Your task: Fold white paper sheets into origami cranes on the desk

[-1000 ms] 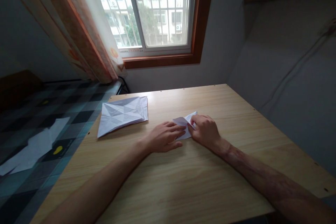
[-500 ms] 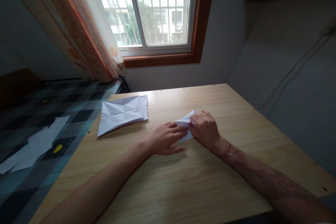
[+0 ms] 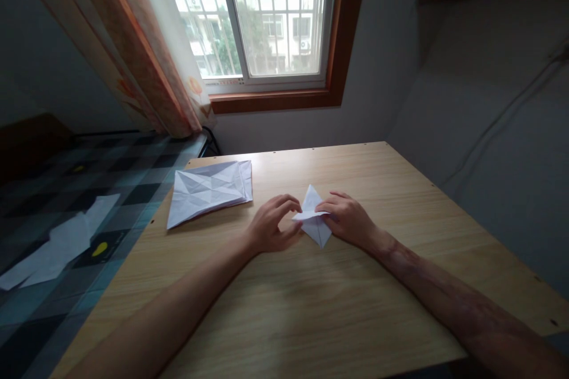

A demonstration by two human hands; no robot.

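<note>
A small folded white paper (image 3: 316, 230) lies on the wooden table, with one point toward the window and one toward me. Across its middle a flap stands up. At the flap's left tip, the curved thumb and fingers of my left hand (image 3: 274, 224) close on the paper. My right hand (image 3: 352, 217) has its fingers on the right side of the flap and its thumb underneath, gripping the paper; the paper's right corner is hidden behind it.
A stack of creased white paper sheets (image 3: 211, 189) lies at the table's (image 3: 284, 314) far left. More white paper pieces (image 3: 66, 249) rest on a checked bed (image 3: 142, 192) to the left. A barred window (image 3: 275, 23) and an orange curtain (image 3: 146, 53) are beyond.
The folded paper has turned, its points now facing away and toward me, and a flap stands up. My left hand went from lying flat on it to curling at its left tip.
</note>
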